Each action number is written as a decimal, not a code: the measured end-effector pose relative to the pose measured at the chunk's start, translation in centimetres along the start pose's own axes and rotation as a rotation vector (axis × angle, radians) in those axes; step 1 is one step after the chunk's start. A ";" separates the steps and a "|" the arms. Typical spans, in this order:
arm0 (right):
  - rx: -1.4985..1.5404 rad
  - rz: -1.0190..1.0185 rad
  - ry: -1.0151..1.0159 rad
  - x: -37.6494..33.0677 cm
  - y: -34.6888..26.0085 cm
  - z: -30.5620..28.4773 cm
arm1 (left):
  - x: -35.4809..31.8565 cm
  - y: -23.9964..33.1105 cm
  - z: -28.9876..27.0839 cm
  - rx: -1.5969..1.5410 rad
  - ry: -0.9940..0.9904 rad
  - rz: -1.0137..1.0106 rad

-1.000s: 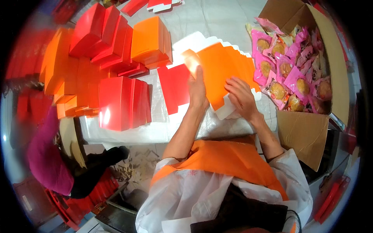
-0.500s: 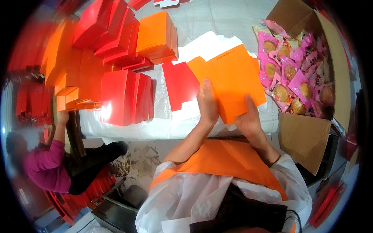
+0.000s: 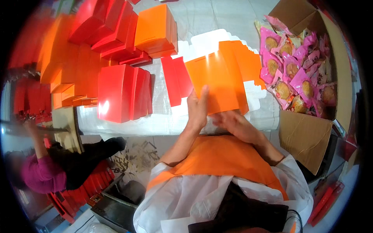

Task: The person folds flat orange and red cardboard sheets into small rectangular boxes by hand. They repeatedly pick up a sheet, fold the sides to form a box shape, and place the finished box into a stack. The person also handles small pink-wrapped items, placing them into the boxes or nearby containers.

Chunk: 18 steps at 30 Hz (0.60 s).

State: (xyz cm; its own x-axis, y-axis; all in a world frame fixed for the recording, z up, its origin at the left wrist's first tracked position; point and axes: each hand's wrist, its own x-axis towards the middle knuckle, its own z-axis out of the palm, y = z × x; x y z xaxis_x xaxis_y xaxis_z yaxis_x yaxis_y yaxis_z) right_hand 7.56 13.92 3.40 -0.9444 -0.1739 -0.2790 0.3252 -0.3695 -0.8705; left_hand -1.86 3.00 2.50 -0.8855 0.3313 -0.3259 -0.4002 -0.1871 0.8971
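Both hands, left hand (image 3: 197, 108) and right hand (image 3: 235, 123), pinch the flat orange cardboard box blank (image 3: 217, 83) at its 6 o'clock edge; glossy, so it might slip or crease.

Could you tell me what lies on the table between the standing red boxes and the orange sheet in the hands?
In the head view, flat red sheets lie on the white table cover between the standing red boxes and the orange sheet.
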 end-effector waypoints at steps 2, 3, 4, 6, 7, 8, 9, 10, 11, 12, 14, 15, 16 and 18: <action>-0.375 0.072 -0.305 -2.2 -1.4 -0.8 | -0.8 1.0 -1.2 0.168 0.024 0.063; -0.378 0.104 -0.278 -3.2 -2.8 -1.1 | -1.2 1.2 -1.6 0.232 0.000 0.063; -0.380 0.139 -0.254 -4.0 -4.2 -1.5 | -1.6 1.2 -2.1 0.296 -0.020 0.060; -0.482 -0.057 0.106 -4.4 -4.0 -2.1 | -2.8 0.6 -2.3 0.327 -0.071 0.068; -0.537 -0.269 0.321 -3.1 -4.1 -2.3 | -3.4 0.0 -2.2 0.294 -0.106 0.073; -0.620 -0.460 0.555 -1.8 -4.2 -2.6 | -4.0 -0.6 -2.1 0.260 -0.138 0.077; -0.670 -0.644 0.659 0.5 -4.8 -2.7 | -4.6 -1.2 -2.1 0.285 -0.188 0.101; -0.617 -0.594 0.577 1.3 -4.5 -3.3 | -5.1 -1.6 -2.1 0.309 -0.239 0.127; -0.563 -0.545 0.493 1.9 -3.7 -3.7 | -5.3 -1.9 -2.1 0.333 -0.288 0.154; -0.508 -0.494 0.400 2.4 -3.0 -3.9 | -5.5 -2.1 -2.2 0.316 -0.309 0.127; -0.465 -0.394 0.369 2.2 -2.0 -3.9 | -5.4 -3.4 -3.2 0.340 -0.312 0.147; -0.444 -0.341 0.353 2.0 -1.7 -3.9 | -5.3 -3.2 -3.3 0.349 -0.312 0.155; -0.405 -0.341 0.333 1.9 -1.6 -3.9 | -5.2 -3.0 -3.4 0.374 -0.331 0.183; -0.322 -0.343 0.304 1.7 -1.5 -4.0 | -4.6 -1.6 -3.1 0.429 -0.379 0.237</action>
State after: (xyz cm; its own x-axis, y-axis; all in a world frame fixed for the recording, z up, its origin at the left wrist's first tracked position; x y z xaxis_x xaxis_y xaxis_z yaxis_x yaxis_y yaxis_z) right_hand 5.31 17.79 2.62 -0.9805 0.1955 -0.0210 0.0109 -0.0529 -0.9985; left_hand 2.08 -1.11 1.61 -0.7615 0.6466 -0.0447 -0.0022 0.0665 0.9978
